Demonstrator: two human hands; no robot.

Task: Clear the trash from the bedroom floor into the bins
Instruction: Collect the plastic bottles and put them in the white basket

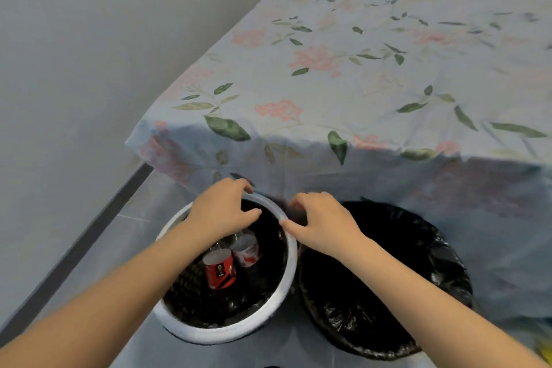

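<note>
A round bin with a white rim (pixel 236 330) and black liner stands on the floor in front of the bed. Inside it lie two clear plastic bottles with red labels (pixel 219 270), (pixel 246 249). My left hand (pixel 222 210) curls over the far rim of this bin. My right hand (pixel 321 222) grips the rim on its right side, thumb lying along the white edge. A second bin (pixel 388 287), lined with a black bag, sits right beside it; what lies in it cannot be made out.
The bed with a floral sheet (pixel 358 84) fills the space behind both bins, its sheet hanging down to them. A white wall (pixel 74 69) with a dark skirting board runs along the left. Grey floor tiles (pixel 140 227) show around the bins.
</note>
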